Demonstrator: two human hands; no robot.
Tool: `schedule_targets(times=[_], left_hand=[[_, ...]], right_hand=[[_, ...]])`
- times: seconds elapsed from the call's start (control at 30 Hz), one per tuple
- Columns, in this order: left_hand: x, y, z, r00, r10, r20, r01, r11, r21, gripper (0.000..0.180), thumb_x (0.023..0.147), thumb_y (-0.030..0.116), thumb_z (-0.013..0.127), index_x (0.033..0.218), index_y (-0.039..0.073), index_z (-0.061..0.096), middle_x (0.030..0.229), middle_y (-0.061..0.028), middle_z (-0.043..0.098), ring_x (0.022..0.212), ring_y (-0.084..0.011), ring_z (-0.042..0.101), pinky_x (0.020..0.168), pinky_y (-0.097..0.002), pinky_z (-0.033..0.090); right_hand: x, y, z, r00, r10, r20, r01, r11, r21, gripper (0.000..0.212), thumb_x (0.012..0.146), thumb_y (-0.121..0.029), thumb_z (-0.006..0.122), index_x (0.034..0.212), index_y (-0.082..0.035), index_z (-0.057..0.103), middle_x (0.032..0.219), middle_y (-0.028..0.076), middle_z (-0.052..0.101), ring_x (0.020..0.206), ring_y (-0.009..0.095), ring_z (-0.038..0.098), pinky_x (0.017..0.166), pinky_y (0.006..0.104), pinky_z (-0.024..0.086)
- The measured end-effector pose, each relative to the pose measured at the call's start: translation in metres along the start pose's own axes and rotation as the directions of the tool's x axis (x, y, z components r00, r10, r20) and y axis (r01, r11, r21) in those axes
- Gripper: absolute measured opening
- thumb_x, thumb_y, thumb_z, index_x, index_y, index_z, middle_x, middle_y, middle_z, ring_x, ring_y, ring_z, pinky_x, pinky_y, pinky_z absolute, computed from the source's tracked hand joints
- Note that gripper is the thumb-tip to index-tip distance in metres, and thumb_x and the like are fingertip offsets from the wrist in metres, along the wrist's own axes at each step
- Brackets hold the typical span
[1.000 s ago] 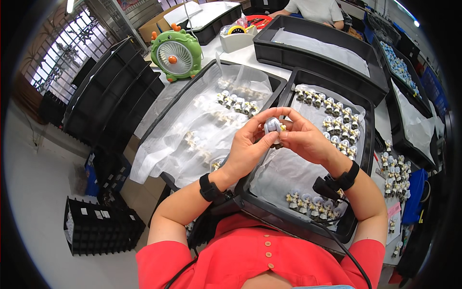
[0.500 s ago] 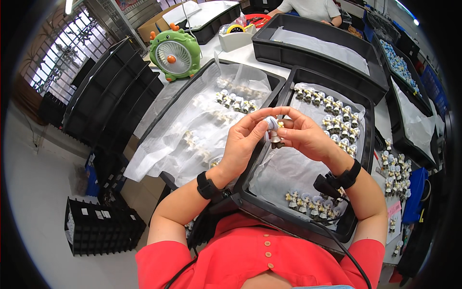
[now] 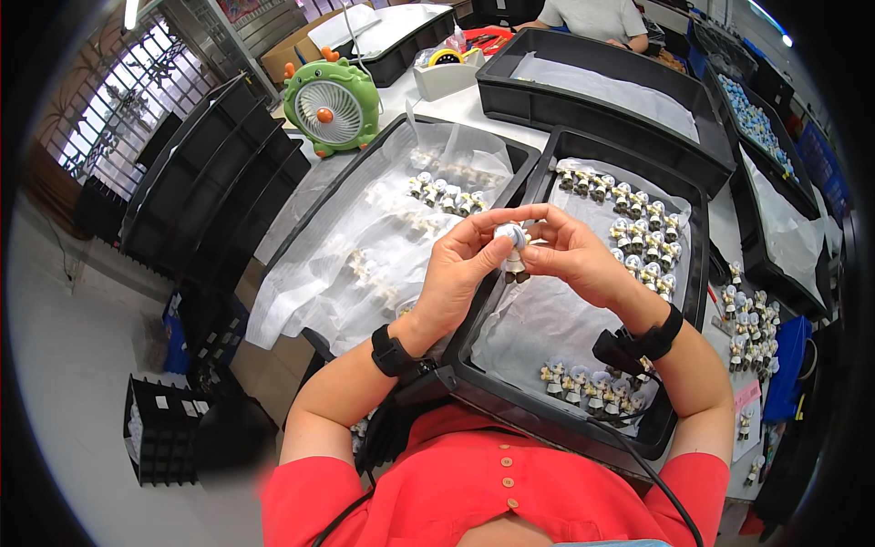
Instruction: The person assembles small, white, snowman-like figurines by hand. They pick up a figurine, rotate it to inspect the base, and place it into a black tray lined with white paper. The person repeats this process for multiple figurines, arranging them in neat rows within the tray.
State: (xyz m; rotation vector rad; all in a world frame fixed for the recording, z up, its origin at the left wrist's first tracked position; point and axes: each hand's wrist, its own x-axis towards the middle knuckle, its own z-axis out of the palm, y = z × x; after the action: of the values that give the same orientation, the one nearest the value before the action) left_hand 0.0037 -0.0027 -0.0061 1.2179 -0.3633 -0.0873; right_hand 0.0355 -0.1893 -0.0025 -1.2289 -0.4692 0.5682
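Observation:
A small figurine [image 3: 515, 264] with pale hair and a white outfit is pinched between both my hands, upright above the gap where two black trays meet. My left hand [image 3: 468, 260] grips it by the head with thumb and fingers. From the other side, my right hand [image 3: 576, 255] closes thumb and fingertips on its body. Beneath, the right-hand tray [image 3: 474, 365] is lined with white sheet and carries rows of like figurines [image 3: 647, 228], with another row [image 3: 597, 390] near its front. In the left tray [image 3: 524, 164], thin white sheet [image 3: 365, 237] covers most of the figurines.
A green fan [image 3: 330, 102] stands behind the left tray. Farther back sit a deep black tray [image 3: 592, 114] and a tape dispenser [image 3: 448, 73]. More figurines [image 3: 752, 328] cluster on the table at right. Black crates [image 3: 169, 428] rest on the floor at left. Another person [image 3: 597, 18] sits across.
The figurine has turned slightly in my fingers, with its head tipped differently. A dark blurred shape has appeared by the floor crates at lower left.

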Motion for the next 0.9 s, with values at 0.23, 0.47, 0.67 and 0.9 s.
schedule_targets(times=[0.23, 0.47, 0.67, 0.9], left_hand=[[0.0004, -0.0033, -0.0027, 0.992, -0.069, -0.108, 0.064, 0.997, -0.047, 0.033, 0.088, 0.016, 0.063, 0.117, 0.004, 0.056, 0.096, 0.0002, 0.061, 0.083, -0.0048, 0.056, 0.072, -0.0188, 0.044], [-0.0014, -0.0056, -0.0025, 0.984, -0.155, -0.091, 0.146, 0.984, -0.099, 0.031, 0.089, 0.019, 0.063, 0.117, 0.007, 0.056, 0.097, 0.0025, 0.060, 0.082, -0.0031, 0.055, 0.070, -0.0186, 0.044], [-0.0011, -0.0032, -0.0007, 0.980, -0.178, -0.088, 0.163, 0.973, -0.161, 0.031, 0.091, 0.019, 0.060, 0.118, 0.006, 0.054, 0.099, -0.0001, 0.060, 0.085, -0.0058, 0.057, 0.075, -0.0223, 0.048], [0.0002, -0.0036, -0.0026, 0.982, -0.183, -0.043, 0.168, 0.958, -0.234, 0.038, 0.093, 0.022, 0.055, 0.126, 0.005, 0.049, 0.104, -0.0027, 0.060, 0.091, -0.0087, 0.058, 0.081, -0.0262, 0.050]], right_hand=[[0.0013, -0.0006, 0.0006, 0.993, -0.049, -0.110, 0.040, 0.996, -0.082, 0.040, 0.083, -0.018, 0.068, 0.117, -0.004, 0.054, 0.105, 0.005, 0.057, 0.091, 0.011, 0.058, 0.081, 0.0264, 0.048], [0.0023, 0.0025, 0.0018, 0.990, -0.104, -0.091, 0.081, 0.971, -0.223, 0.034, 0.083, -0.021, 0.068, 0.108, -0.003, 0.056, 0.101, 0.004, 0.059, 0.086, 0.010, 0.059, 0.075, 0.0242, 0.047], [0.0028, 0.0059, 0.0000, 0.986, -0.128, -0.105, 0.086, 0.938, -0.336, 0.031, 0.083, -0.021, 0.069, 0.105, -0.004, 0.057, 0.098, 0.004, 0.059, 0.084, 0.009, 0.059, 0.072, 0.0245, 0.048], [0.0009, 0.0038, 0.0021, 0.974, -0.178, -0.139, 0.121, 0.932, -0.341, 0.027, 0.084, -0.017, 0.067, 0.104, -0.003, 0.057, 0.097, 0.003, 0.060, 0.079, 0.009, 0.060, 0.071, 0.0232, 0.048]])
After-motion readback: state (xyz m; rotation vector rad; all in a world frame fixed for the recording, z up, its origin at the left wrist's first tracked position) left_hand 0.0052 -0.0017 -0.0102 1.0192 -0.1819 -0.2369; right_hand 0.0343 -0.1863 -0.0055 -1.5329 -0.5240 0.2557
